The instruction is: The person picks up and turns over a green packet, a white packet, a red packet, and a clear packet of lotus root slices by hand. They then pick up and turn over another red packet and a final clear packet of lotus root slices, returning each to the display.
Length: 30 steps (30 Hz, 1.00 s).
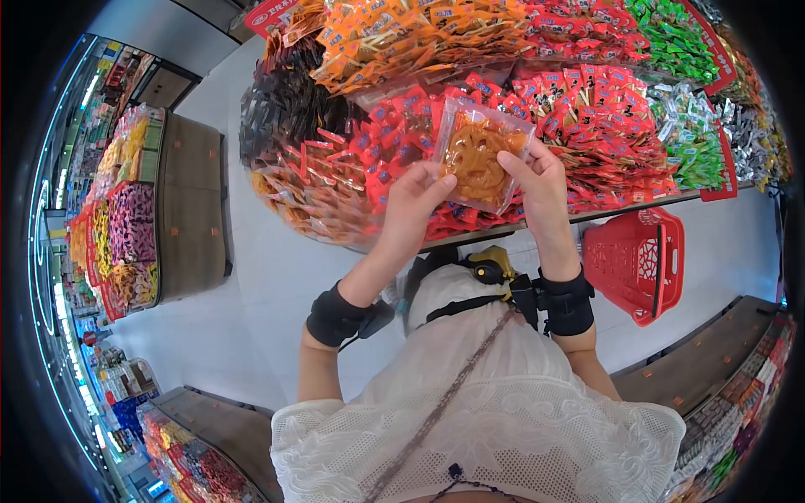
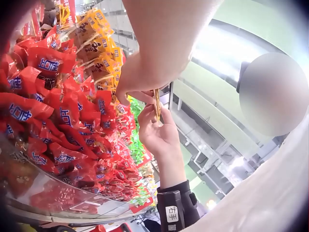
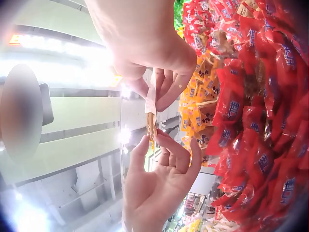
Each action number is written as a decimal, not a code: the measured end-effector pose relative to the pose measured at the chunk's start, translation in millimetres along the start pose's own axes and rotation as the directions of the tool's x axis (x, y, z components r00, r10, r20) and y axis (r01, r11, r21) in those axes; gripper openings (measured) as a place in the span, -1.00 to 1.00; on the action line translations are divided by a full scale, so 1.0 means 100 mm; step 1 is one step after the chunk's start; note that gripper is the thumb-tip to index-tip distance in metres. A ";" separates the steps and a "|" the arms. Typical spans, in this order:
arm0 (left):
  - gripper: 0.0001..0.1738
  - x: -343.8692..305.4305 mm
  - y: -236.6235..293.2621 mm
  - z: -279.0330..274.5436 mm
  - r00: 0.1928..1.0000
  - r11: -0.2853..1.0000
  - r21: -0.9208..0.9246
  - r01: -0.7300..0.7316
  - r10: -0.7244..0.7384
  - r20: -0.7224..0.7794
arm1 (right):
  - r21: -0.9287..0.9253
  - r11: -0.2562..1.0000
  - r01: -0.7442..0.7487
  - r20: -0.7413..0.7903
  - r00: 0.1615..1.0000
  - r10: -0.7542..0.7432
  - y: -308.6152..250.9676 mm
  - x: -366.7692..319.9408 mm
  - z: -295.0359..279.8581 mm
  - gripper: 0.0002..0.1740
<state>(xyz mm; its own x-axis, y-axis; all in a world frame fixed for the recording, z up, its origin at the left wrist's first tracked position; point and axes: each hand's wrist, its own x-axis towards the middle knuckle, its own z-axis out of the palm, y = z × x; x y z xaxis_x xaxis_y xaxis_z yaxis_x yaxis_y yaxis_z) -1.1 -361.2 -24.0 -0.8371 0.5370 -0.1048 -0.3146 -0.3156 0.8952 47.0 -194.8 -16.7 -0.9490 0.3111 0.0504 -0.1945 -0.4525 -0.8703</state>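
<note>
A clear sealed snack packet with a flat, glossy brown piece inside is held up over the red-wrapped snacks. My left hand pinches its lower left edge, thumb on the front. On the right edge, my right hand pinches it the same way. From the left wrist view the packet appears edge-on and thin, between the left hand and right hand. The right wrist view also shows the packet edge-on, with the left hand's fingers at its lower end.
Heaped red packets, orange packets and green packets fill the display in front. A red shopping basket stands right of my body. Another snack stand is across the aisle at left, with wooden cabinets behind right.
</note>
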 end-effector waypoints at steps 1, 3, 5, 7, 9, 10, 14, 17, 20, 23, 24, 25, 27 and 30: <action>-0.85 -0.01 -0.03 -0.02 1.000 1.000 0.028 0.012 -0.012 0.007 | -0.005 1.000 -0.006 0.004 1.000 0.006 0.00 -0.01 -0.01 -0.66; -0.82 -0.03 -0.07 -0.07 0.999 0.996 0.082 0.034 -0.036 0.017 | -0.025 0.999 -0.027 0.005 1.000 0.027 0.00 -0.02 -0.03 -0.67; -0.83 -0.08 -0.06 -0.05 0.999 0.994 0.094 0.047 -0.047 -0.006 | -0.053 0.997 -0.056 -0.004 0.998 0.056 0.02 -0.04 -0.05 -0.68; -0.83 -0.12 -0.06 -0.03 0.998 0.992 0.111 0.060 -0.057 -0.028 | -0.080 0.994 -0.078 -0.017 0.997 0.077 0.03 -0.06 -0.06 -0.69; -0.84 -0.14 -0.08 -0.04 0.997 0.988 0.133 0.076 -0.071 -0.042 | -0.078 0.992 -0.096 -0.027 0.995 0.094 0.04 -0.09 -0.07 -0.70; -0.85 -0.15 -0.10 -0.03 0.997 0.987 0.147 0.066 -0.059 -0.051 | -0.063 0.993 -0.103 -0.031 0.994 0.101 0.05 -0.10 -0.08 -0.70; -0.88 -0.16 -0.13 0.00 0.997 0.979 0.197 0.043 -0.030 -0.071 | -0.065 0.993 -0.097 -0.032 0.995 0.095 0.08 -0.12 -0.14 -0.69; -0.91 -0.19 -0.10 0.02 0.997 0.979 0.201 0.029 -0.015 -0.073 | -0.053 0.995 -0.088 -0.051 0.995 0.085 0.06 -0.15 -0.12 -0.69; -0.91 -0.20 -0.08 0.03 0.999 0.986 0.169 0.014 -0.006 -0.049 | -0.062 0.997 -0.053 -0.033 0.998 0.051 0.04 -0.16 -0.09 -0.70; -0.92 -0.22 -0.04 0.02 0.999 0.988 0.152 0.013 -0.009 -0.031 | -0.077 0.995 -0.067 -0.052 0.997 0.064 0.01 -0.17 -0.04 -0.70; -0.92 -0.22 -0.03 0.01 1.000 0.988 0.152 0.010 -0.007 -0.025 | -0.080 0.995 -0.060 -0.046 0.997 0.057 0.03 -0.17 -0.03 -0.70; -0.92 -0.22 -0.01 -0.02 1.000 0.990 0.144 0.004 -0.002 -0.019 | -0.081 0.995 -0.053 -0.041 0.998 0.050 0.06 -0.17 -0.02 -0.69; -0.93 -0.22 0.01 -0.08 1.000 0.992 0.129 -0.007 0.008 -0.007 | -0.066 0.997 -0.048 -0.030 0.998 0.046 0.08 -0.16 0.04 -0.69; -0.96 -0.20 0.07 -0.24 0.998 0.993 0.103 -0.049 0.046 0.036 | -0.042 0.998 -0.039 -0.026 0.999 0.038 0.13 -0.15 0.20 -0.68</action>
<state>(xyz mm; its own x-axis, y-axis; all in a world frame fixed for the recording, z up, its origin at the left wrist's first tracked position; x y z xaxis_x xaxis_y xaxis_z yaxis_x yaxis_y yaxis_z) 3.1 -392.6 -26.1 -0.8340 0.5497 -0.0479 -0.2249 -0.2594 0.9392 53.7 -221.6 -18.9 -0.9490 0.3151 0.0049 -0.1469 -0.4284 -0.8916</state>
